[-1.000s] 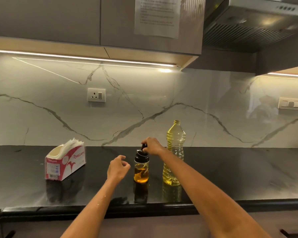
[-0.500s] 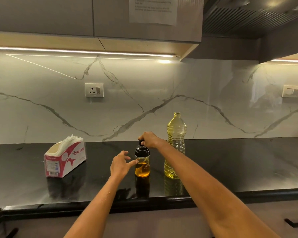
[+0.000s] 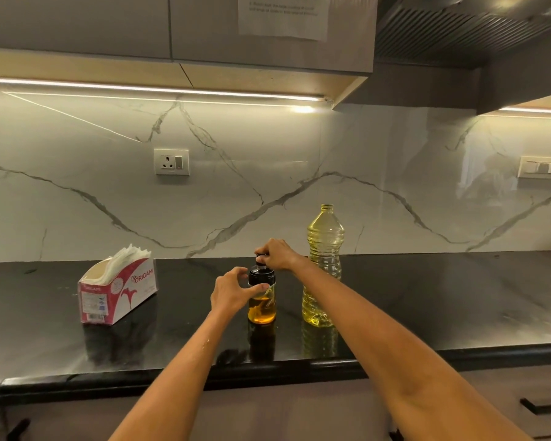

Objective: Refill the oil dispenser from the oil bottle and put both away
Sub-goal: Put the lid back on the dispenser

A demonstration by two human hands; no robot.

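The oil dispenser (image 3: pixel 261 297) stands upright on the black counter (image 3: pixel 427 300), near its front edge, with amber oil filling only its lower part. Just to its right, not touching, stands the oil bottle (image 3: pixel 323 265), upright too, its mouth apparently uncapped, though that is hard to tell for sure. The right hand (image 3: pixel 275 254) sits on top of the dispenser, its fingers curled around the small knob above the black cap (image 3: pixel 261 275). The left hand (image 3: pixel 233 292) wraps the dispenser's shoulder from the left, thumb across the front of the glass just under the cap, fingers curved round the side, steadying it

The step in hand looks like opening the dispenser: one hand braces the body while the other works the top. Nothing has been poured yet, so the task is at an early stage. The next move calls for a firm hold low on the glass while the top is twisted or pulled free, then setting that top down on the counter before reaching for the bottle. A box of paper napkins (image 3: pixel 118 291) sits well to the left, out of the way
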